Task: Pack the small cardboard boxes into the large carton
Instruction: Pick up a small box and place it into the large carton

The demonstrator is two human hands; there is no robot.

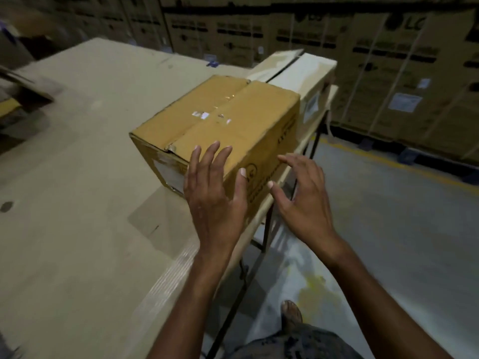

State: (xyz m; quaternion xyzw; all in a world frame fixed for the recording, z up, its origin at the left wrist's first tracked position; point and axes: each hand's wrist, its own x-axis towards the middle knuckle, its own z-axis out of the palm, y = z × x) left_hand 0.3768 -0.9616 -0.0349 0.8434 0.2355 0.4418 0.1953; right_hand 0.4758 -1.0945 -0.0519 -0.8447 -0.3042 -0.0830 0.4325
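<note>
A brown cardboard carton (220, 120) with its top flaps closed and taped lies on the table near the right edge. My left hand (215, 193) is spread, fingers apart, at the carton's near corner, fingertips over the top edge. My right hand (303, 195) hovers with fingers apart just off the carton's right side, over the table edge, holding nothing. Behind the carton stands a paler cardboard box (303, 73) whose top flaps are partly open.
The table (77, 177) is covered with cardboard sheet and stretches far to the left. Its metal legs (267, 229) show at the right edge, above a grey floor with a yellow line (388, 164). Stacked printed cartons (375, 60) form a wall behind. My foot (291, 314) is below.
</note>
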